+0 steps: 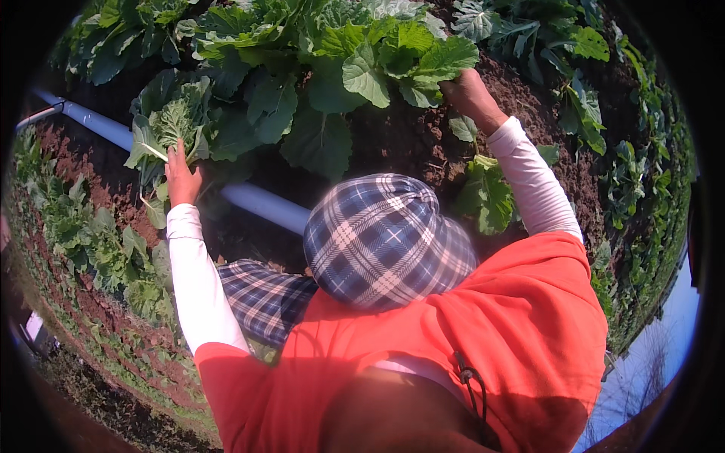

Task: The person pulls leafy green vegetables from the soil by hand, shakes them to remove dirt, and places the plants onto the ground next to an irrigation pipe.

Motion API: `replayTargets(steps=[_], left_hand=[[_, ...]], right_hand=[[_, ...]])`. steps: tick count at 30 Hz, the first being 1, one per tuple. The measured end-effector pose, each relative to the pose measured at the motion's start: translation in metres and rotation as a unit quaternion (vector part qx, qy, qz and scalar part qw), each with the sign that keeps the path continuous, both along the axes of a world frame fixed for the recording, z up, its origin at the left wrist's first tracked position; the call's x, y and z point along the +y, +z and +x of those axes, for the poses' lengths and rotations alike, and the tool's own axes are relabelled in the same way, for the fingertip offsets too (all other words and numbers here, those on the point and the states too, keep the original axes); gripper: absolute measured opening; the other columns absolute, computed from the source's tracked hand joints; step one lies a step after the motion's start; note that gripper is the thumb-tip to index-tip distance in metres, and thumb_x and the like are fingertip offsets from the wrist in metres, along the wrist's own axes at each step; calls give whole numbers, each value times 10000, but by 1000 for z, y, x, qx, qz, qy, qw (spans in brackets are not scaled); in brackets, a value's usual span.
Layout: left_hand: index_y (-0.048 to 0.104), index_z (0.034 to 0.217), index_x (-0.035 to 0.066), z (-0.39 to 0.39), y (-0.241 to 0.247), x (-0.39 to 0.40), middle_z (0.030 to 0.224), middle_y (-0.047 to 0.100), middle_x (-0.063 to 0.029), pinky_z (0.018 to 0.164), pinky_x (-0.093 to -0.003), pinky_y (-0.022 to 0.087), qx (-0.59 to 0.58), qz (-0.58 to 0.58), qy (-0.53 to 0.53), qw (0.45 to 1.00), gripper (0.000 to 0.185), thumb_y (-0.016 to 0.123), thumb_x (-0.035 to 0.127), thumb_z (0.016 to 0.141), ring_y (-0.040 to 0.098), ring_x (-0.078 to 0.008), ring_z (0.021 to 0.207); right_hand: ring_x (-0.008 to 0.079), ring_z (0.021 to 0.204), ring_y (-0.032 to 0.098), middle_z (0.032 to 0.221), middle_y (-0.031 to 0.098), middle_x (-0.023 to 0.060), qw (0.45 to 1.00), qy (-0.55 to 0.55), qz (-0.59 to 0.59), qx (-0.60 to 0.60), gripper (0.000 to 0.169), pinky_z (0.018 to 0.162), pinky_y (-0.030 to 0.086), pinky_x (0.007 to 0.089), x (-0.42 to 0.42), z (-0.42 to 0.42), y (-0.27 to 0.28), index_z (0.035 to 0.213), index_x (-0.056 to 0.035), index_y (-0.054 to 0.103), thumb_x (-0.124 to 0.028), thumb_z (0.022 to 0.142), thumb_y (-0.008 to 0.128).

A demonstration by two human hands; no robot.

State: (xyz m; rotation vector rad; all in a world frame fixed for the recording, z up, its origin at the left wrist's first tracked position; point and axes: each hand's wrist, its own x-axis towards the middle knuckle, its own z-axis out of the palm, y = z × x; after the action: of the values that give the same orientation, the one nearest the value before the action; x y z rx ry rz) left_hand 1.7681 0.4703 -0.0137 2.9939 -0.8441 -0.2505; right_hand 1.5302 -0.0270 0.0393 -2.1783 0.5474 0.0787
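My left hand (182,175) is palm down at a spray of broad green leaves (173,116) with pale stems. The stems run in under my fingers, and my thumb lies on the right side. My right hand (473,99) reaches under the right edge of a large leafy plant (368,68), perhaps mustard greens or a similar brassica. Leaves hide its fingertips, so their grip does not show. Just below that hand, a smaller leafy plant (487,195) stands low against the soil.
A bluish-white pipe (102,124) slants across the ground and passes behind the leaves. My bent knee (391,243) in plaid cloth rises between my arms. Reddish-brown soil (416,141) shows around the plants. Rows of leafy crops (640,170) run along the right; more plants (113,249) grow left.
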Motion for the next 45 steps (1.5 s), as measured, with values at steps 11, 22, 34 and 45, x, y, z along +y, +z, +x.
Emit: replayTargets(steps=[11, 22, 34, 45], left_hand=[[589, 1043, 18, -93, 126, -132, 819, 654, -72, 654, -238, 479, 345, -243, 63, 904, 248, 583, 149, 832, 608, -109, 690], [589, 1044, 54, -148, 61, -271, 772, 639, -136, 633, -305, 479, 374, -351, -111, 851, 306, 615, 226, 792, 627, -282, 691], [616, 968, -3, -147, 66, -267, 808, 647, -52, 672, -260, 458, 491, -396, 14, 776, 245, 599, 191, 819, 572, -109, 708], [571, 1066, 21, -158, 77, -255, 811, 639, -102, 678, -253, 459, 504, -355, -14, 787, 277, 570, 124, 808, 573, -112, 694]], right_hand=[[275, 929, 595, 1049, 609, 153, 977, 202, 65, -1, 297, 820, 464, 339, 1, 33, -39, 1119, -62, 574, -119, 831, 529], [221, 1066, 538, 1164, 559, 140, 968, 241, 63, -17, 372, 915, 414, 317, -16, 26, -33, 1213, -44, 507, -169, 864, 547], [168, 935, 565, 1063, 592, 111, 978, 138, 156, -34, 328, 828, 449, 287, -50, 8, -60, 1164, -37, 539, -141, 854, 554], [249, 815, 618, 932, 632, 143, 963, 248, 8, -101, 362, 745, 488, 338, 4, 75, -22, 1065, -47, 590, -232, 762, 659]])
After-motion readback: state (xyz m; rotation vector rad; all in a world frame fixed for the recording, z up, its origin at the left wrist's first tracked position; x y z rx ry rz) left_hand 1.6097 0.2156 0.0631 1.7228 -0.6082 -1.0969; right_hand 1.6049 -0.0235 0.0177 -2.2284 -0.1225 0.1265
